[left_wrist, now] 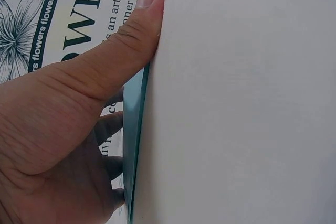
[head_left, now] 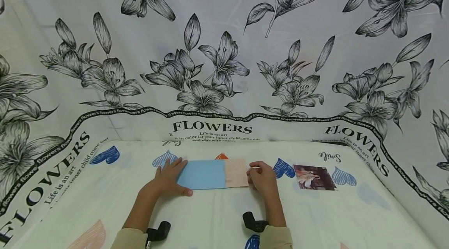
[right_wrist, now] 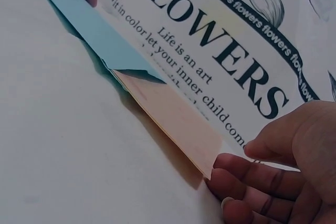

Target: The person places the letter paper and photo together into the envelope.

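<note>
A person's left hand (head_left: 168, 181), spread wide, holds the nine o'clock end of a flat, sky-blue paper sleeve (head_left: 201, 175), thumb along the six o'clock edge and fingers toward the twelve o'clock edge. At the sleeve's three o'clock mouth, a pale peach rectangular paper card (head_left: 235, 172) sits partly inside, its outer portion exposed. The right hand (head_left: 261, 177), fingers loosely curled, touches the card's outer end with its fingertips, thumb apart from them; whether it grips the card cannot be told. Sleeve and card lie over a white tablecloth printed with coloured hearts (head_left: 210, 210), an orange printed heart (head_left: 221, 156) peeking out at twelve o'clock. A glossy rectangular colour photograph (head_left: 314, 177) rests at three o'clock from the right hand, with a dark-blue printed heart (head_left: 284, 168) between them. At twelve o'clock beyond the table hangs white fabric with black line-drawn lilies (head_left: 217, 3), lettered "FLOWERS".
</note>
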Tool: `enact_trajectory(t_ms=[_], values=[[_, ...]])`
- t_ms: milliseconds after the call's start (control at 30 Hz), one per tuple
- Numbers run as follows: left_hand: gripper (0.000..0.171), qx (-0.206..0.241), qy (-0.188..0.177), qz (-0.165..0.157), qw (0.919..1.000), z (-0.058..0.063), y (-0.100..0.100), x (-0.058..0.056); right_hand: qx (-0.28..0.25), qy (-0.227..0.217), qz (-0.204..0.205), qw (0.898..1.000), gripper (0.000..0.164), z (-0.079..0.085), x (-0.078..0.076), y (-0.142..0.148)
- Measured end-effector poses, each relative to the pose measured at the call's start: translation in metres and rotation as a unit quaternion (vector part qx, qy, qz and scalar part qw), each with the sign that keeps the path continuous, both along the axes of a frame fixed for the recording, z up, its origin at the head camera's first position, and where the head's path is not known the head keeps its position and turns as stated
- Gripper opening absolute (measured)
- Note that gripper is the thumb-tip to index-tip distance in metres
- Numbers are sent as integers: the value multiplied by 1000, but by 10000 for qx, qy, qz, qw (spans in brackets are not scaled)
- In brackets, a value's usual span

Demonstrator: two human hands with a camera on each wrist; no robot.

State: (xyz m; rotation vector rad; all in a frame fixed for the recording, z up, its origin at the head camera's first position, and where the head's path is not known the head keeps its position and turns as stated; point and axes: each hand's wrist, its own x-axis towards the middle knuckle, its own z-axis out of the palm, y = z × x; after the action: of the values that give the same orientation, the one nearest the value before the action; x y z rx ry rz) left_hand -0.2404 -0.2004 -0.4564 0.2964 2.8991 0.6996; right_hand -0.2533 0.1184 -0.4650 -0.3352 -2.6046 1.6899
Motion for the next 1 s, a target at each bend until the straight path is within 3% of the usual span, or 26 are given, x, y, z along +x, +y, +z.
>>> enact_trajectory(t_ms=[233, 1000], values=[[114, 11, 40, 22, 10000, 1, 1, 1, -227, 110, 60, 9997, 22, 1, 1, 0], [114, 40, 28, 26, 10000, 3, 1, 2, 183, -12, 196, 9996, 21, 0, 0, -4]])
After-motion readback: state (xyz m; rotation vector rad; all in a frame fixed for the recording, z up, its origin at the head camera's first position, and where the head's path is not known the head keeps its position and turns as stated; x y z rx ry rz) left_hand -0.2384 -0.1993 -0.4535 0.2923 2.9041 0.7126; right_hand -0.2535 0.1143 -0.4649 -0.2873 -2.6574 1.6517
